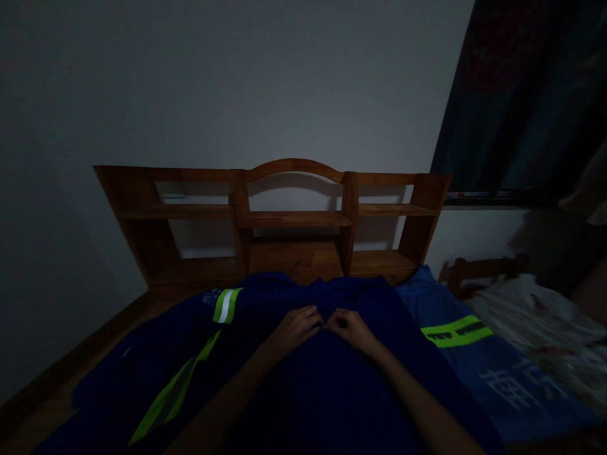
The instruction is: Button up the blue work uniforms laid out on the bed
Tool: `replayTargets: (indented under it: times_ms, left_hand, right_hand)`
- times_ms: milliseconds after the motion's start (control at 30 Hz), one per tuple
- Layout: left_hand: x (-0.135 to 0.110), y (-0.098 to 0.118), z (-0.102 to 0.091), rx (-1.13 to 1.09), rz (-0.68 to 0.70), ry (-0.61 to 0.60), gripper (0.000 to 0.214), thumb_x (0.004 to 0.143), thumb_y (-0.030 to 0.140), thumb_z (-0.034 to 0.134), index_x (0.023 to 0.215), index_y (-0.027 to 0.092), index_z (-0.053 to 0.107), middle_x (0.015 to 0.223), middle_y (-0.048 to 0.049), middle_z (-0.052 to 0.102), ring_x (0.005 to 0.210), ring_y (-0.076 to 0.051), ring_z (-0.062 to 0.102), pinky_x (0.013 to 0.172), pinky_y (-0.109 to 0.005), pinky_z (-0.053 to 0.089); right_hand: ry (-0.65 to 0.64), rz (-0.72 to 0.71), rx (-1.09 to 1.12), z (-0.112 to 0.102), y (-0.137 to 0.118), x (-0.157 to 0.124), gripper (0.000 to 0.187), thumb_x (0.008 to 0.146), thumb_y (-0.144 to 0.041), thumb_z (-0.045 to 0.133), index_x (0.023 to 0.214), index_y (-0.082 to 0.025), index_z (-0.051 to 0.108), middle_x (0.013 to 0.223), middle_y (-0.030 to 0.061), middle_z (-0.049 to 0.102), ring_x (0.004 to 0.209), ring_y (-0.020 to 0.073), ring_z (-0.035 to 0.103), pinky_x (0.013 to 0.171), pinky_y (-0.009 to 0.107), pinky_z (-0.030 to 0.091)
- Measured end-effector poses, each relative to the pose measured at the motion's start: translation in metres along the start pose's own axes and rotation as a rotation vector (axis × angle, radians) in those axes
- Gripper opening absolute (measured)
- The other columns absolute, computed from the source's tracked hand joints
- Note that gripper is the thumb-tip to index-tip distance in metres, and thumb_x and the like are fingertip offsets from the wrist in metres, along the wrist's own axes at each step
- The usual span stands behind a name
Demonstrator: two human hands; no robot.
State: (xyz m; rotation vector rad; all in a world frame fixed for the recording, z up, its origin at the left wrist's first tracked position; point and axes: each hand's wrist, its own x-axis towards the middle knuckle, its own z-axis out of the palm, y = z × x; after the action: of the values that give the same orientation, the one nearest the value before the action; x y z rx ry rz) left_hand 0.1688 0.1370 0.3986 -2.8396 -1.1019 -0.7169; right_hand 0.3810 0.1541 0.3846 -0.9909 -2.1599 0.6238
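Observation:
A dark blue work jacket (327,385) lies spread out, its sleeve on the left crossed by a yellow-green and silver reflective band (224,306). Near the upper middle of the garment, my left hand (300,324) is closed, fingertips pinching the cloth. My right hand (351,330) is just beside it, thumb and forefinger pinched on the same spot, almost touching the left fingertips. It is too dark to make out any button or seam between them. Another blue garment (474,373), with white lettering and a yellow-green band, lies to the right.
Behind the jacket stands a wooden headboard (298,219) with open shelves, against a pale wall (284,82). At the right are whitish crumpled bedding or plastic (545,309), a small wooden rail (484,268) and a dark curtained window (521,107). Wooden boards (52,414) show at lower left.

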Motion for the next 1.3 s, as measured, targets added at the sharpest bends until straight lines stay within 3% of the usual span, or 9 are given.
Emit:
replayTargets:
  times_ms: [200, 333, 633, 867, 1033, 1300]
  left_hand:
    - [-0.002, 0.001, 0.004, 0.056, 0.005, 0.004, 0.019, 0.092, 0.028, 0.041, 0.094, 0.020, 0.059, 0.091, -0.0034, 0.056, 0.089, -0.017, 0.053, 0.074, -0.026, 0.040]
    - [-0.003, 0.002, 0.004, 0.091, 0.006, 0.001, 0.023, 0.093, 0.027, 0.039, 0.090, 0.020, 0.061, 0.087, -0.0040, 0.056, 0.087, -0.017, 0.053, 0.072, -0.027, 0.039]
    - [-0.005, 0.004, 0.006, 0.068, -0.031, 0.050, 0.030, 0.094, 0.028, 0.034, 0.101, 0.020, 0.062, 0.084, -0.0054, 0.057, 0.084, -0.018, 0.053, 0.074, -0.029, 0.040]
    - [-0.005, 0.004, 0.004, 0.079, -0.066, 0.107, 0.028, 0.093, 0.026, 0.036, 0.108, 0.021, 0.059, 0.092, -0.0055, 0.059, 0.090, -0.018, 0.055, 0.079, -0.030, 0.042]
    - [-0.005, 0.002, 0.004, 0.056, -0.067, 0.122, 0.025, 0.090, 0.026, 0.043, 0.108, 0.021, 0.060, 0.099, -0.0058, 0.060, 0.096, -0.019, 0.055, 0.087, -0.032, 0.042]
    - [-0.005, -0.001, 0.004, 0.003, -0.055, 0.088, 0.025, 0.090, 0.025, 0.044, 0.107, 0.023, 0.061, 0.096, -0.0047, 0.061, 0.094, -0.018, 0.056, 0.085, -0.029, 0.043]
  right_hand:
    - [-0.007, 0.013, -0.004, 0.001, -0.003, 0.000, 0.010, 0.076, -0.019, 0.059, 0.080, -0.018, 0.068, 0.077, 0.0006, 0.063, 0.067, 0.0113, 0.057, 0.062, 0.020, 0.042]
    - [-0.032, 0.013, -0.011, 0.003, -0.003, 0.000, 0.021, 0.070, -0.011, 0.058, 0.086, -0.020, 0.068, 0.077, -0.0015, 0.062, 0.067, 0.0103, 0.057, 0.061, 0.019, 0.040]
    - [0.015, -0.027, -0.119, 0.003, -0.011, -0.002, 0.007, 0.076, -0.015, 0.056, 0.077, -0.019, 0.062, 0.076, -0.0007, 0.058, 0.067, 0.0110, 0.054, 0.062, 0.021, 0.039]
    - [0.098, -0.101, -0.194, 0.003, -0.028, -0.009, 0.007, 0.080, -0.015, 0.054, 0.078, -0.020, 0.058, 0.079, 0.0002, 0.056, 0.073, 0.0124, 0.053, 0.068, 0.022, 0.039]
    - [0.138, -0.062, -0.228, 0.001, -0.031, -0.011, 0.008, 0.083, -0.019, 0.053, 0.084, -0.022, 0.061, 0.083, 0.0004, 0.058, 0.073, 0.0125, 0.055, 0.065, 0.022, 0.040]
    - [0.217, -0.006, -0.278, 0.003, -0.021, -0.008, 0.013, 0.087, -0.028, 0.053, 0.081, -0.023, 0.063, 0.083, 0.0013, 0.061, 0.074, 0.0140, 0.058, 0.070, 0.025, 0.041]
